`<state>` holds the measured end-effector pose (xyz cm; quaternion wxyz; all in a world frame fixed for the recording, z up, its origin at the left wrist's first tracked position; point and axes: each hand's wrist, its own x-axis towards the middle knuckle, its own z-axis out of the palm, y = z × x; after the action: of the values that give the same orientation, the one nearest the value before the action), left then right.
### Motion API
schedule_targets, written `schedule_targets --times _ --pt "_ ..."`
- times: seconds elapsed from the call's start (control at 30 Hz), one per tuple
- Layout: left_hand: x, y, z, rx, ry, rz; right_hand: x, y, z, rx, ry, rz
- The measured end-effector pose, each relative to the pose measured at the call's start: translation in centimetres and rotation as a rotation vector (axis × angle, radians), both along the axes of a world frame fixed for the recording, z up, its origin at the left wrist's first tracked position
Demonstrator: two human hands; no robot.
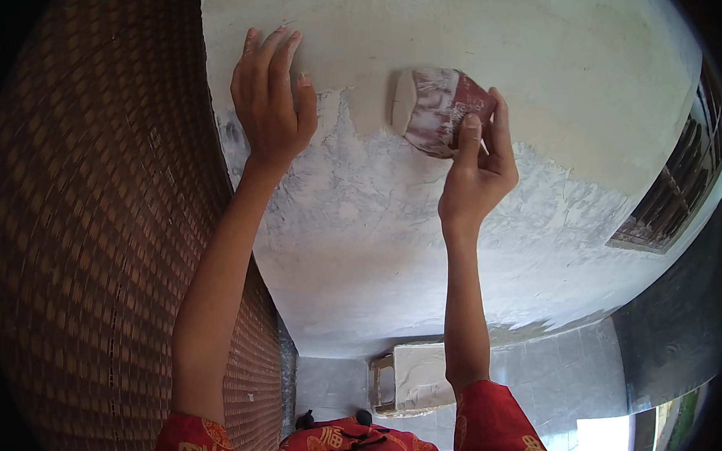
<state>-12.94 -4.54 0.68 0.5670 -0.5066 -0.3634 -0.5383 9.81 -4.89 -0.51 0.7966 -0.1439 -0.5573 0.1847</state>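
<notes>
My right hand grips a dark red flat scraper by its right edge, thumb on its face. White paste smears much of the scraper, and a thick pale band of it lines its left edge, close against the wall. The wall has a smooth cream coat above and patchy white and grey streaks lower down. To the left, my left hand rests on the wall near its left edge with the fingers stretched out. It holds nothing.
A brown woven panel runs along the left side of the wall. A slatted opening is at the right. Below, a container of white paste is above the grey tiled floor. A dark panel stands lower right.
</notes>
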Motion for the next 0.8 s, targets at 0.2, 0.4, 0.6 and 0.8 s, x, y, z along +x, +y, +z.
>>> schedule_targets --times 0.2,0.4,0.6,0.8 --pt "0.4 0.4 -0.1 0.032 -0.013 -0.013 4.0 2.7 0.6 -0.112 0.05 -0.083" --pt "0.9 0.0 0.2 0.006 -0.005 -0.009 8.5 2.0 0.5 -0.061 0.238 -0.105" --pt "0.3 0.0 0.2 0.04 0.008 0.003 0.9 1.1 -1.7 -0.03 -0.117 -0.054" --pt "0.6 0.0 0.2 0.015 -0.029 0.008 10.4 3.1 -1.4 -0.085 0.242 -0.199"
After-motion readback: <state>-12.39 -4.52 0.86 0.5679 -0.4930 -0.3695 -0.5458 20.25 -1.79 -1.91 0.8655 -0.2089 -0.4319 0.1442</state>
